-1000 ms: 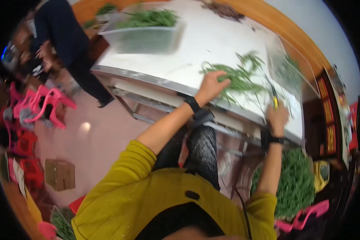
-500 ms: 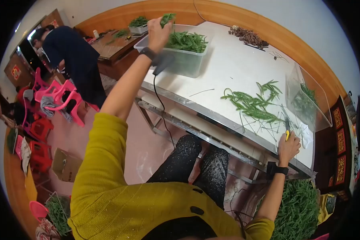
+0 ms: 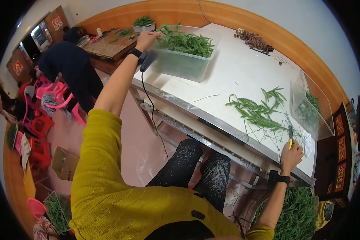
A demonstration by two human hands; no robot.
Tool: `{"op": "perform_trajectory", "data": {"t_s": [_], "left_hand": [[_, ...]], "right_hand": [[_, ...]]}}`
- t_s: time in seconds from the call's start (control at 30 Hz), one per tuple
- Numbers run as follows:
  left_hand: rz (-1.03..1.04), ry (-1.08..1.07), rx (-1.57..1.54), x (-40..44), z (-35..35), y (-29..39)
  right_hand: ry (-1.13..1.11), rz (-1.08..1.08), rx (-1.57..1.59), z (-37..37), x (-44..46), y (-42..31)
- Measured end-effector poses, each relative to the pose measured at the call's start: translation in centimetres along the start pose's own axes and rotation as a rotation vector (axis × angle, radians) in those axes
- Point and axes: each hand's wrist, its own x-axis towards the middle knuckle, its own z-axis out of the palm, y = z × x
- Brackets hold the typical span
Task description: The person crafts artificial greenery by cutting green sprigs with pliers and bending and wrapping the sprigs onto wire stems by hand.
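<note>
My left hand (image 3: 147,41) is at the left end of a clear plastic bin (image 3: 180,69), its fingers closed on green sprigs (image 3: 166,30) by the rim. The bin is heaped with feathery green sprigs (image 3: 192,43). At the right front of the white table, my right hand (image 3: 292,155) is wrapped round yellow-handled snips (image 3: 291,143), their dark blades pointing away from me. Just beyond and left of the blades lie loose green sprigs (image 3: 258,110) and thin dark stems (image 3: 264,134).
A tilted clear bin (image 3: 314,106) with some greenery stands at the table's right end. Brown cones (image 3: 254,40) lie at the back. A black cable (image 3: 151,104) hangs from my left wrist. A person (image 3: 70,68) bends over pink chairs (image 3: 54,94). More greenery (image 3: 296,212) fills the floor at right.
My left hand has come down with the sprigs from above the bin to its left rim. My right hand still grips the snips, nearly in place. The other person has bent lower.
</note>
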Motion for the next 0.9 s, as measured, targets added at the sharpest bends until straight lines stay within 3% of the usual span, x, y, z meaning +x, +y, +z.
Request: {"op": "perform_trajectory", "data": {"t_s": [0.1,0.2,0.3,0.53,0.63,0.83,0.9], "left_hand": [[-0.069,-0.166,-0.459,1.0,-0.6,0.1],[0.036,-0.158,-0.393,4.6,-0.5,-4.7],[-0.093,-0.115,-0.317,-2.1,-1.7,2.5],[0.048,-0.154,-0.287,-1.7,-1.2,0.3],[-0.016,-0.189,-0.258,-2.3,-1.4,1.3],[0.180,-0.343,-0.303,1.1,-1.3,-2.5],[0.223,-0.236,-0.285,1.1,-1.1,-2.3]], "right_hand": [[-0.005,-0.003,-0.004,0.0,0.0,0.1],[-0.001,0.000,-0.004,0.2,0.1,0.2],[0.005,-0.010,-0.003,0.5,0.1,0.4],[0.018,-0.018,0.008,0.8,0.0,0.6],[0.011,-0.017,0.003,0.8,0.0,0.7],[0.015,-0.021,-0.008,0.7,0.0,0.6],[0.012,-0.017,-0.004,0.8,0.1,0.7]]}}
